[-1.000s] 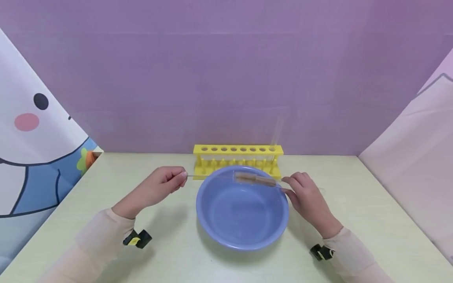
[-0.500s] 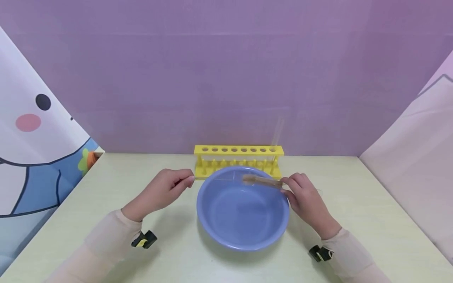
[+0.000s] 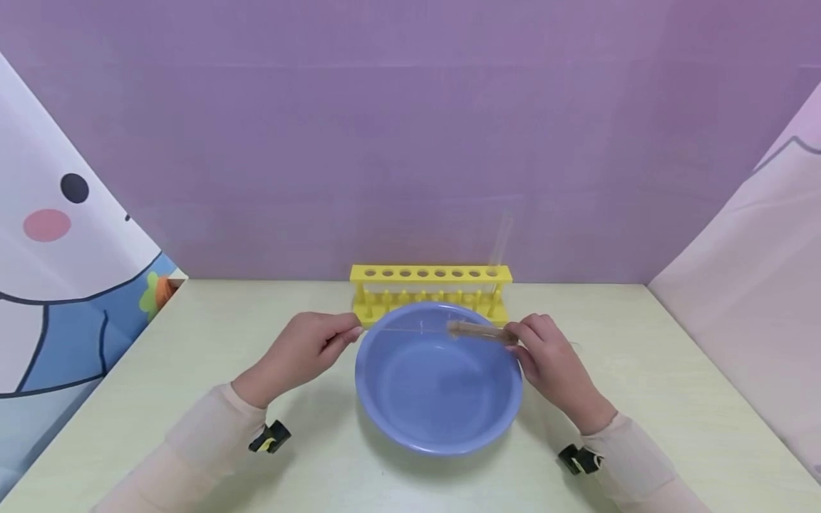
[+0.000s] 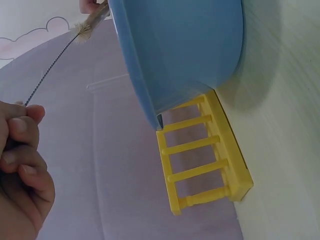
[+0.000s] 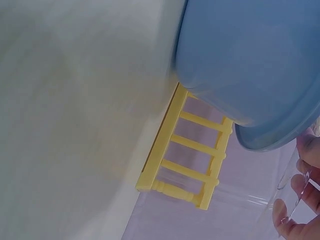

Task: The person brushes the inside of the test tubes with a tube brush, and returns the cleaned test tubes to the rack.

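Note:
Over the far part of a blue basin (image 3: pixel 439 399), a test tube brush with tan bristles (image 3: pixel 477 331) lies inside a clear test tube (image 5: pixel 289 186). The tube is held nearly level, its mouth toward the left. My left hand (image 3: pixel 306 355) pinches the brush's twisted wire handle (image 4: pixel 52 65), with curled fingers in the left wrist view. At the basin's right rim, my right hand (image 3: pixel 556 365) grips the tube between thumb and fingers. The bristles reach up to the right fingertips, which hide part of the tube.
Right behind the basin stands a yellow test tube rack (image 3: pixel 431 273) with a row of holes. Another clear test tube (image 3: pixel 502 242) stands tilted in its rightmost hole. The pale tabletop (image 3: pixel 673 370) ends at a purple backdrop (image 3: pixel 410 142).
My left hand has moved right toward the basin, and the bristles have slid further right into the tube. My right hand has stayed nearly in place.

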A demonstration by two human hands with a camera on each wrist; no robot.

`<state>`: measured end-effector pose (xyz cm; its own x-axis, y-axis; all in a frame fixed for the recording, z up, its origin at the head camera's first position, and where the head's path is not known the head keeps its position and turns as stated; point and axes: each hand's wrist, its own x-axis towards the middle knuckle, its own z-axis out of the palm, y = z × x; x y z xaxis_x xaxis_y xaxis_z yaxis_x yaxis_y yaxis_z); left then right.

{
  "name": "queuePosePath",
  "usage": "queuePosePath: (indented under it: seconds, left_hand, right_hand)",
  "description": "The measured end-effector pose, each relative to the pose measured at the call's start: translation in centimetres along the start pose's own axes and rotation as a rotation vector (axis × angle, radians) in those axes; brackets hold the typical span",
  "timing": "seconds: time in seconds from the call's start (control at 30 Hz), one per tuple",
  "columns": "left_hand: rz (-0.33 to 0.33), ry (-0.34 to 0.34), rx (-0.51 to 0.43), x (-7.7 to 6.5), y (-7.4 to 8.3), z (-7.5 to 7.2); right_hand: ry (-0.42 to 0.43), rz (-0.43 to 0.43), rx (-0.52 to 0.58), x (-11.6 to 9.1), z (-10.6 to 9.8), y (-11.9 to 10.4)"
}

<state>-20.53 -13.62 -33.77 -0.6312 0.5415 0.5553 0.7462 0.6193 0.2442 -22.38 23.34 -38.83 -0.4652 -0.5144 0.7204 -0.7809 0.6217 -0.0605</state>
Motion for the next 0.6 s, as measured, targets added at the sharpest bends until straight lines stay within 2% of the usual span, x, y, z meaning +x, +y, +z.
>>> queuePosePath:
  seconds: [0.23,0.47,0.6]
  left_hand:
    - [0.031,0.008,0.084,0.4,0.1,0.4]
    - [0.035,-0.010,0.080,1.0,0.6,1.0]
    - [0.015,-0.034,0.059,1.3,1.0,1.3]
  right_hand:
    - [0.001,-0.003,0.004,0.2,0.1,-0.1]
    - [0.001,-0.022,0.017,0.6,0.2,-0.5]
    - [-0.003,-0.024,0.020,0.8,0.3,-0.8]
